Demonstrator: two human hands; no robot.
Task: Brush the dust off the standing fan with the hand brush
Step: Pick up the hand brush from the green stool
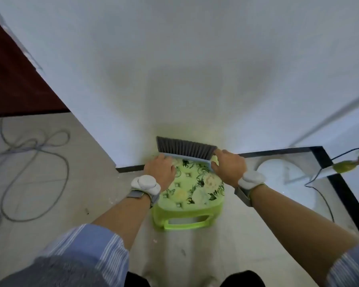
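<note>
A hand brush (184,150) with grey bristles and a light blue back lies across the far edge of a green flowered plastic stool (192,195), bristles pointing at the wall. My left hand (161,169) grips its left end. My right hand (229,166) grips its right end near the handle. At the right, a round white base (282,177) stands on the floor, likely the fan's foot; the rest of the fan is out of view.
A white wall (174,69) rises right behind the stool. Grey cables (35,146) loop over the floor at the left. A black cord (319,191) runs across the white base at the right, beside a black floor border (338,183). A dark red door (13,79) is far left.
</note>
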